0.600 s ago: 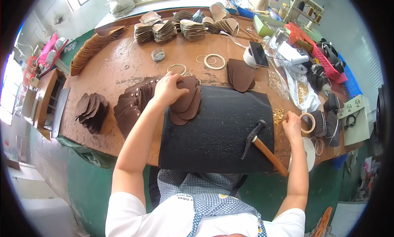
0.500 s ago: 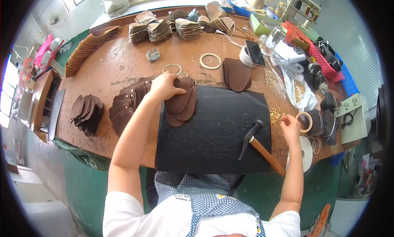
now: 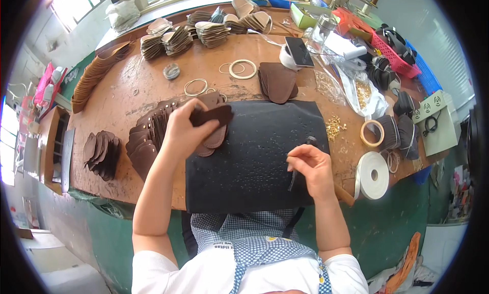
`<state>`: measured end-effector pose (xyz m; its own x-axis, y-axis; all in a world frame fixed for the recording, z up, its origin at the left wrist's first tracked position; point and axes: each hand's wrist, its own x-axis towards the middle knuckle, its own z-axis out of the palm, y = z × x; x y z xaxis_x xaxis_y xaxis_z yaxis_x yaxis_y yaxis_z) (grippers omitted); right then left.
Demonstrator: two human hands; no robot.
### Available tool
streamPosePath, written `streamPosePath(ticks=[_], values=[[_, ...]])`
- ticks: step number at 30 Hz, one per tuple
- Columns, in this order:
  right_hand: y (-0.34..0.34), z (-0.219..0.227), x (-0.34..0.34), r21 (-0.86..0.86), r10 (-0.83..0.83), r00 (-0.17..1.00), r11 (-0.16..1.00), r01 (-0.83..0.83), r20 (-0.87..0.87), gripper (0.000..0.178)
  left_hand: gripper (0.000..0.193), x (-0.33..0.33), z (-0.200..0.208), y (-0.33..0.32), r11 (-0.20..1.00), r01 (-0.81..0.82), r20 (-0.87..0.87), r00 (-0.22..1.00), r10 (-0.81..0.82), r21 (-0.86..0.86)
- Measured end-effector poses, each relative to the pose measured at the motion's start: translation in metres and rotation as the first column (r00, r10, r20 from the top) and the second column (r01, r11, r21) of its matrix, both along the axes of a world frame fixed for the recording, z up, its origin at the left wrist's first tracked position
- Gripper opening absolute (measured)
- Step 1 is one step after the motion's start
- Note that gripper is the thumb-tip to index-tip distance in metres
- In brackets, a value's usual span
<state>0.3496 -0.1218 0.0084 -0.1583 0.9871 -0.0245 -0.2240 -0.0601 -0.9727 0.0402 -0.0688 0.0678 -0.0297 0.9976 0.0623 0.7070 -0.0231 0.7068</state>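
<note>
The right hand (image 3: pixel 314 172) hangs over a wooden-handled hammer (image 3: pixel 344 194) on a flat black mat (image 3: pixel 244 177), its fingers pinched together at the tips; whether they hold anything small, I cannot tell; farther up, the left hand (image 3: pixel 183 132) grips a dark-brown, rounded, leather-like piece (image 3: pixel 218 115), probably light, soft and bendy, hardly fragile, best held by its edge; it sits tilted between thumb and fingers, above the mat's far left corner; beyond lies a dark-brown stack of rounded flaps (image 3: pixel 278 84) on the worn brown bench (image 3: pixel 114 98).

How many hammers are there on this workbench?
1: a wooden-handled hammer lies mostly on the black mat, partly hidden by the person's right hand. I see no other, though some may be hidden.
</note>
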Motion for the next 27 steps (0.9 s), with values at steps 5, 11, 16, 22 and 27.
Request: streamPosePath(ticks=[5, 11, 16, 22, 27], values=[[-0.018, 0.023, -0.032, 0.114, 0.088, 0.995, 0.989, -0.092, 0.040, 0.012, 0.029, 0.033, -0.012, -0.067, 0.974, 0.149, 0.662, 0.750, -0.001, -0.168], [-0.016, 0.010, -0.059, 0.424, 0.007, 0.944, 0.892, -0.155, 0.331, 0.012, 0.025, 0.039, -0.055, -0.092, 0.929, 0.195, 0.770, 0.625, 0.128, -0.313], [-0.012, 0.000, -0.065, 0.494, -0.041, 0.901, 0.847, -0.198, 0.431, 0.012, 0.025, 0.045, -0.054, -0.098, 0.927, 0.215, 0.797, 0.591, 0.126, -0.306], [-0.010, 0.000, -0.065, 0.448, -0.006, 0.896, 0.868, -0.216, 0.444, 0.012, 0.025, 0.040, -0.056, -0.098, 0.929, 0.259, 0.777, 0.627, 0.045, -0.263], [-0.016, 0.001, -0.066, 0.399, -0.009, 0.916, 0.902, -0.165, 0.400, 0.019, 0.022, 0.047, -0.053, -0.101, 0.952, 0.234, 0.636, 0.769, -0.058, -0.196]])
